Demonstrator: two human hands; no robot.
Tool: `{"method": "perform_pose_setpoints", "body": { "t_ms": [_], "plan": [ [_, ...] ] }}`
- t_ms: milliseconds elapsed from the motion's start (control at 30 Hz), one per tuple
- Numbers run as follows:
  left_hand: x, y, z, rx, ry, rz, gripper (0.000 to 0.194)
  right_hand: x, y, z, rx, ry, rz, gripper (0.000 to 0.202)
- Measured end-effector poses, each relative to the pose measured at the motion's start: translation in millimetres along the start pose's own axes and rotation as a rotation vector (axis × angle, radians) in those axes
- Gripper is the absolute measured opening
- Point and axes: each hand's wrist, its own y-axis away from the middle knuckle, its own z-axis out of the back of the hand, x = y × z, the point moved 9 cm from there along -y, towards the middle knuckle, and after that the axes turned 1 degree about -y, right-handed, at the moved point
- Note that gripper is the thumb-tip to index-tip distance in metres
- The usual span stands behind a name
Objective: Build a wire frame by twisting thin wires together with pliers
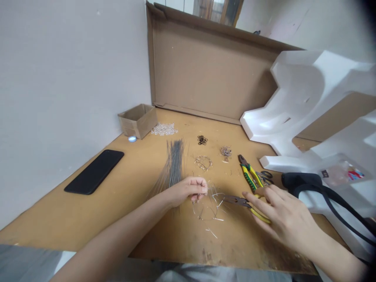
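Wire-shaping: our left hand [192, 190] pinches the wire ring [217, 219], right hand [279, 211] grips pliers [239, 201] beside it; next move needs steady tips.

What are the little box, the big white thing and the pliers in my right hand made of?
Little box: probably plain cardboard, because it's brown and dull with folded-looking walls.
Big white thing: looks like smooth, matte foam, thick and chunky, though it could be plastic.
Pliers in your right hand: dark, dull metal jaws; the bright yellow handles look plastic or rubbery.
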Motion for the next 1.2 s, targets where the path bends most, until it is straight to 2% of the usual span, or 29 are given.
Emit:
{"method": "perform_pose_setpoints", "body": {
  "t_ms": [300, 667, 1000, 1200],
  "plan": [
    [-0.2, 0.7, -4.7, 0.029, -0.017, 0.010, 0.017, 13.4, -7.2, -2.0, 0.034, 0.055, 0.043, 0.029],
    [-3.5, 1.0, -1.0, -0.007, -0.051, -0.018, 0.017, 18.2, -8.5, 1.2, 0.010, 0.084, 0.097, 0.028],
    [-6.9, 1.0, -3.7, -0.089, -0.238, 0.002, 0.025, 24.5, -6.7, -6.5, 0.061, 0.103, 0.101, 0.032],
    [-11.6, 1.4, 0.5, -0.117, -0.263, -0.038, 0.025, 19.4, -11.9, -7.5, 0.012, 0.012, -0.002, 0.024]
  ]
}}
